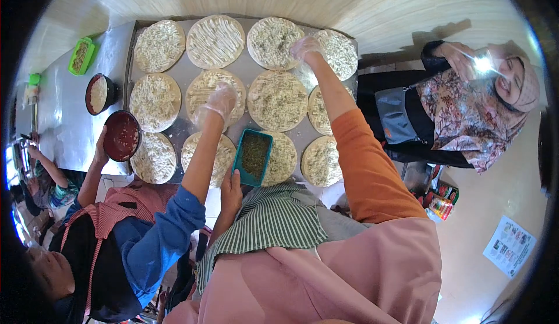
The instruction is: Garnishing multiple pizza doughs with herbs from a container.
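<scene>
My left hand (231, 193) grips a teal plastic container (239, 167) by its near side, thumb over the rim. Dried green herbs (255, 149) fill much of it. In a clear plastic glove, my right hand (308, 49) hovers between a herb-flecked pizza base (270, 40) and the far-right base (338, 53). Whether its fingers hold any herbs cannot be made out. Pale shredded topping covers most bases. Green flecks also show on the base (277, 101) in the middle row.
A co-worker's gloved hand (220, 99) is over a base (196, 86) to my left; their other hand holds a dark red bowl (120, 136). A bowl of white shreds (98, 94) and a green tub (81, 56) stand on the left metal table (70, 118). Another person (471, 97) stands right, holding a bright light.
</scene>
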